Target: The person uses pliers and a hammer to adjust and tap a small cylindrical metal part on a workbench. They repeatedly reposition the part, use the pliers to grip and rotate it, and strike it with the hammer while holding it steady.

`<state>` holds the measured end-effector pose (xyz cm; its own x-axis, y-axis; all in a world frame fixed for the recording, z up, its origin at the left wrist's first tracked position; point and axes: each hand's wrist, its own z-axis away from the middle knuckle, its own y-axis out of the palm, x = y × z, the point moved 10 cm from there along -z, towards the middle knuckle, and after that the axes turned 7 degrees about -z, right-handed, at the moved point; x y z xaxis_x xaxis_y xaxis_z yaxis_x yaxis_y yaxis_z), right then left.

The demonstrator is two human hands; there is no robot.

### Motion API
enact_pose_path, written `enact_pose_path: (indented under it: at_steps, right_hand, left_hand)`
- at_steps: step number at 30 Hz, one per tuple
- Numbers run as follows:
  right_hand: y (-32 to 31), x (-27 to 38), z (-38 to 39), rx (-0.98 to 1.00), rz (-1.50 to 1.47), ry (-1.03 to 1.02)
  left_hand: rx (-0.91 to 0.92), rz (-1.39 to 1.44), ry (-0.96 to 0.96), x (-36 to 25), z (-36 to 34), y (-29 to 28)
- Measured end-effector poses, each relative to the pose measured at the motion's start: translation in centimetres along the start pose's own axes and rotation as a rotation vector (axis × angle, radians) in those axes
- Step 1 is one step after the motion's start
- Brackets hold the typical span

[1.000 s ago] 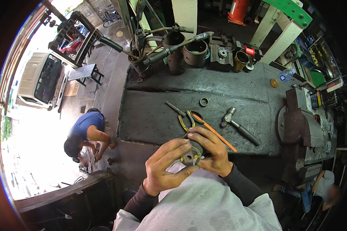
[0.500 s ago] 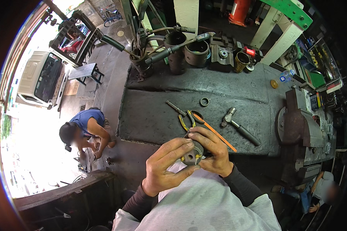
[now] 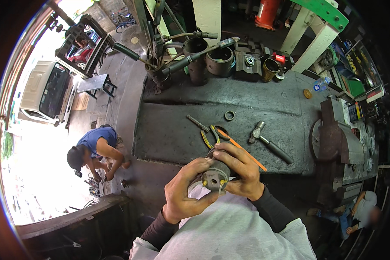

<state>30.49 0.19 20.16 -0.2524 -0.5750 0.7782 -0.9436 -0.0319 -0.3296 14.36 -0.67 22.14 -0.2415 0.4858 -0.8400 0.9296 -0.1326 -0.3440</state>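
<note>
Near my chest, a dark grey cylindrical metal part (image 3: 215,178) sits between my two hands, its end toward me showing a central hole and two yellow spots. My left hand (image 3: 184,184) is closed around its left side, fingertips on top and thumb below. On the far right side, my right hand (image 3: 242,171) wraps it, partly hiding it. Just beyond my hands on the bench lie pliers with yellow-and-black handles (image 3: 205,139), a long orange strip (image 3: 248,155) and a short metal rod (image 3: 196,121). A small metal ring (image 3: 229,115) lies farther back.
A ball-peen hammer (image 3: 271,145) lies on the dark metal bench (image 3: 173,121), right of the strip. Tool-filled metal cylinders (image 3: 198,69) line its back edge. At right stands a vise (image 3: 344,143). A person in blue (image 3: 97,141) crouches at left; another person (image 3: 366,208) sits lower right.
The cylindrical part has tipped between my hands, so more of its side and holed end shows. My left fingers have shifted slightly. The crouching person leans a little differently.
</note>
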Motion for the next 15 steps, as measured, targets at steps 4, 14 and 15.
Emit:
enact_pose_path:
  at_steps: [4,14,15]
  right_hand:
    - [0.0,0.4,-0.1,-0.005,-0.027,-0.019]
    - [0.7,-0.4,0.5,-0.013,-0.122,0.044]
    - [0.9,-0.6,0.6,-0.009,-0.124,0.059]
  left_hand:
    - [-0.025,0.032,0.016,-0.2,0.3,-0.3]
    - [0.006,-0.085,0.026,-1.1,-0.1,-0.6]
    - [0.013,-0.086,0.017,-0.9,-0.1,-0.6]
